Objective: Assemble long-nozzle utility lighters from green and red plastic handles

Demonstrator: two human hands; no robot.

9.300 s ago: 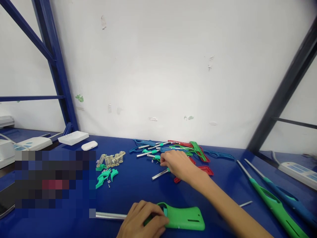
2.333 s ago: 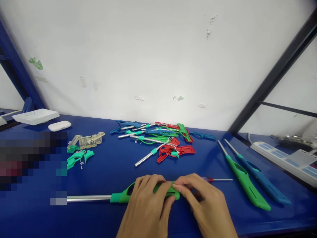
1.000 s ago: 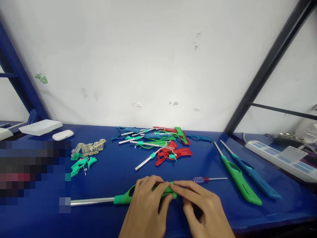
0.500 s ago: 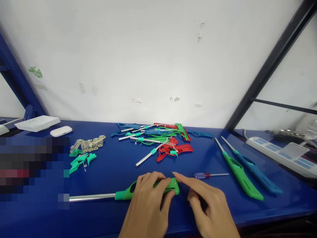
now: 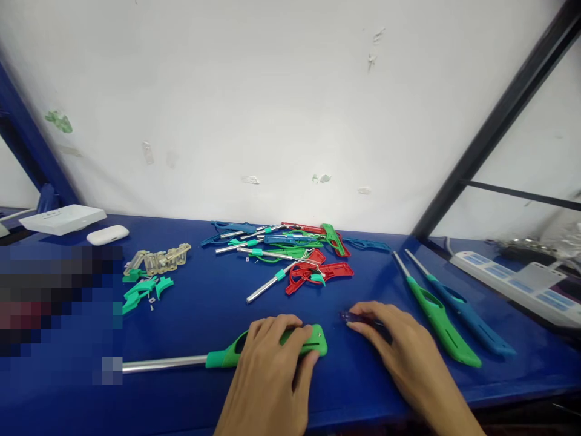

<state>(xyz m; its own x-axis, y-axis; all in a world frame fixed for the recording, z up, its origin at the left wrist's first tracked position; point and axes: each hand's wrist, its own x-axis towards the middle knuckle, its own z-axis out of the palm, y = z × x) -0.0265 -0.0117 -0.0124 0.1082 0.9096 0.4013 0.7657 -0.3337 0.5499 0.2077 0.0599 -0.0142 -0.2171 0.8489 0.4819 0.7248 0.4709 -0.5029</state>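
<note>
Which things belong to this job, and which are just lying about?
Job:
green plastic lighter with metal tube, under left hand
purple-handled screwdriver, in right hand
probably: red, green and blue plastic casings; teal plastic pieces; yellowish clear plastic parts; green lighter and blue lighter at right

Lying about:
flat white box
rounded white case
white power strip

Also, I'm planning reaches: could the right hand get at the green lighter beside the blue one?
Probably yes: nothing visible lies between the right hand and that green lighter, though a screwdriver occupies its fingers.

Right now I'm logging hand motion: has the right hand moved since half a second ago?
Yes: judged against the red shells, the right hand has moved rightward, onto the screwdriver.
</note>
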